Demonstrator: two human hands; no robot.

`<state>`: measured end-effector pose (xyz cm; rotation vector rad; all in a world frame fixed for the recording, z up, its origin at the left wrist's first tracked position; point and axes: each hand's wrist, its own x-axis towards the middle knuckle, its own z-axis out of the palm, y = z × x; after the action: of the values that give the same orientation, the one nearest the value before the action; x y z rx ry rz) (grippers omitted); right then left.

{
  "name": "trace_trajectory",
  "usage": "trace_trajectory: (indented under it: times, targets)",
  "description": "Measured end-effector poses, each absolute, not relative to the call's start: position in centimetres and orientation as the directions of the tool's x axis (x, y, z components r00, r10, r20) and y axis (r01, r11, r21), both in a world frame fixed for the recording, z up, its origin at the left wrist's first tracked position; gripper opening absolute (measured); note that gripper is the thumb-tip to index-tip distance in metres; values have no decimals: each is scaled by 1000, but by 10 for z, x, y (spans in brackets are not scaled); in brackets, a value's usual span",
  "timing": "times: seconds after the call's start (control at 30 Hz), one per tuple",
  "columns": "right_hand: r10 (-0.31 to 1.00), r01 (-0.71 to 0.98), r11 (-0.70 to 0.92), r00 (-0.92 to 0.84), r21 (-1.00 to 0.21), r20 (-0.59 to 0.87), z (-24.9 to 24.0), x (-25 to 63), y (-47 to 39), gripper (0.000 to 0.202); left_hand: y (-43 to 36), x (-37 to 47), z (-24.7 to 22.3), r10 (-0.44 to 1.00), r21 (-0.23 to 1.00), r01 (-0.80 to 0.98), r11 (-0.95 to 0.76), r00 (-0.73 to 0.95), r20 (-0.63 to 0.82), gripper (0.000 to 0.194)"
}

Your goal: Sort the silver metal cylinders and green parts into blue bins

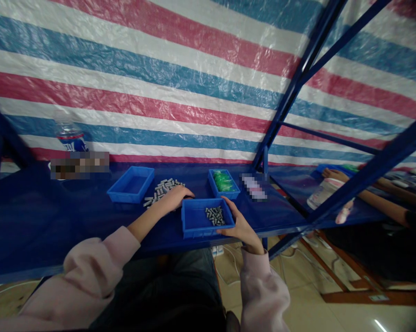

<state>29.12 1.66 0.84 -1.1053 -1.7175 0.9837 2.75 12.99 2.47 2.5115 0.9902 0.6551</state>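
A blue plastic bin [194, 219] stands near the table's front edge, with a heap of small dark metallic pieces [215, 216] at its right end. My right hand [240, 226] grips that end, thumb at the near side and fingers at the far corner. At the bin's far left corner is my left hand [176, 197], its fingers curled together and pointing right. Their tips are hidden, so whether they touch the bin or hold a piece does not show. Beside and behind this hand lies a loose pile of grey metallic cylinders [164, 186] on the table.
An unfilled blue bin [130, 184] sits left of the pile. Behind my right hand, another bin [212, 186] holds green packets [224, 181]. A bottle [71, 138] stands at the back left. Blue frame bars [290, 97] rise at right, beyond which a co-worker's arm [380, 207] reaches over the table.
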Motion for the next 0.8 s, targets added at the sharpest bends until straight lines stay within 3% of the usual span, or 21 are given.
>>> trace_trajectory:
  times: [0.17,0.47,0.8]
  targets:
    - [939,264,300,-254,-917,234,8,292,17,103,134,18,25,690,446,545,-710,665,287,28]
    - [937,256,308,-250,-916,245,8,292,17,103,135,16,25,691,423,559,-713,663,289,23]
    - [952,206,234,-245,-950,181,8,292,16,106,136,20,19,706,540,496,-681,641,301,21]
